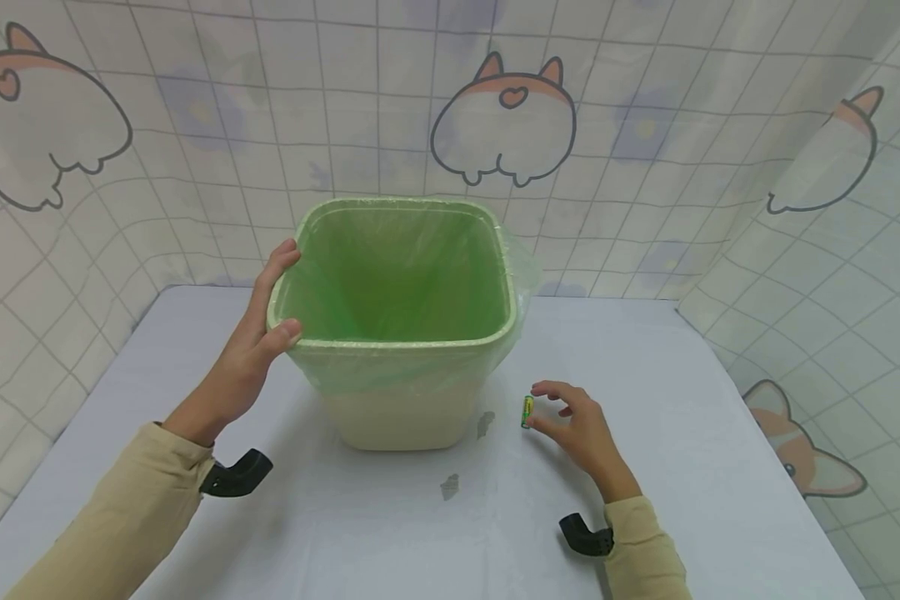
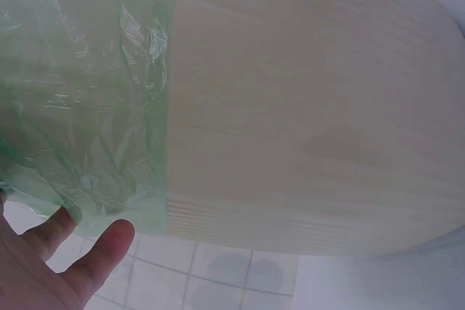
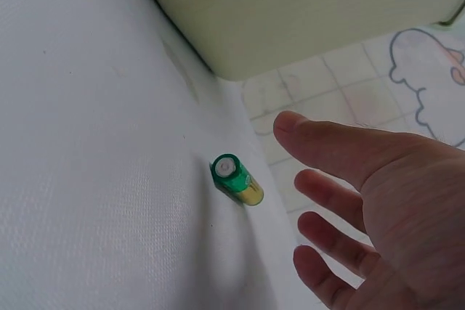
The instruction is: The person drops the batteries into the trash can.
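A pale green bin (image 1: 405, 342) lined with a thin green plastic bag (image 1: 397, 267) stands on the white table (image 1: 720, 400). My left hand (image 1: 273, 292) rests against the bin's left rim, thumb on the near corner and fingers reaching along the rim. The left wrist view shows that hand (image 2: 65, 259) with straight fingers beside the bag (image 2: 80, 92) and the bin's wall (image 2: 312, 107). A small green and yellow battery (image 1: 527, 411) lies on the table right of the bin. My right hand (image 1: 537, 406) hovers open just beside it. In the right wrist view the battery (image 3: 237, 179) lies apart from the fingers (image 3: 327, 147).
A tiled curtain with cartoon figures (image 1: 502, 117) closes off the back and both sides of the table. Two small dark marks (image 1: 450, 486) show on the cloth in front of the bin. Black camera mounts (image 1: 236, 475) sit on both wrists.
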A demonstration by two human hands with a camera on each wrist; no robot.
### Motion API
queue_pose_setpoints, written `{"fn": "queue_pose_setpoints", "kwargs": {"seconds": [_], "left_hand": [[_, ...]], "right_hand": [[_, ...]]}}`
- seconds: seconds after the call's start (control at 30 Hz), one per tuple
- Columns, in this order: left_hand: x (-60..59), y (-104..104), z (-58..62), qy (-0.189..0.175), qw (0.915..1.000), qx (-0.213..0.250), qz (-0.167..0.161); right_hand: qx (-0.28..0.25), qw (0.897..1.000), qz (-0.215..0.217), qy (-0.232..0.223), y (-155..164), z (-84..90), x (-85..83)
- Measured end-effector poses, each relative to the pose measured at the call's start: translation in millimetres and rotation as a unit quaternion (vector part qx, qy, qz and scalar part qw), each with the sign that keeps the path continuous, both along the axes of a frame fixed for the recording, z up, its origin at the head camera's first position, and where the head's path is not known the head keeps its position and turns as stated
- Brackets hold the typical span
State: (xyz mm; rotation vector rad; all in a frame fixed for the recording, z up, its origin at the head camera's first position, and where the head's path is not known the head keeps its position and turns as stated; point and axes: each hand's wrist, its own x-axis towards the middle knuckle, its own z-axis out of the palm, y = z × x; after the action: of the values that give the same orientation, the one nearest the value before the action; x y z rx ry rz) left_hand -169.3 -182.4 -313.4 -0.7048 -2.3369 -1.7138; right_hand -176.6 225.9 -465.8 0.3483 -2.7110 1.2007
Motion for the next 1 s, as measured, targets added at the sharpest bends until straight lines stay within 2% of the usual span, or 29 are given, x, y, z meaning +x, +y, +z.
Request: {"fn": "queue_pose_setpoints", "kwargs": {"seconds": [0.4, 1.0], "left_hand": [[-0.4, 0, 0.1, 0.002, 1.0, -0.002, 0.0], [0.0, 0, -0.1, 0.0, 1.0, -0.001, 0.001]], "right_hand": [[0.013, 1.0, 0.003, -0.016, -1, -6.8, -3.4], [0.049, 0.999, 0.005, -0.011, -2, -17.6, -7.7]]}}
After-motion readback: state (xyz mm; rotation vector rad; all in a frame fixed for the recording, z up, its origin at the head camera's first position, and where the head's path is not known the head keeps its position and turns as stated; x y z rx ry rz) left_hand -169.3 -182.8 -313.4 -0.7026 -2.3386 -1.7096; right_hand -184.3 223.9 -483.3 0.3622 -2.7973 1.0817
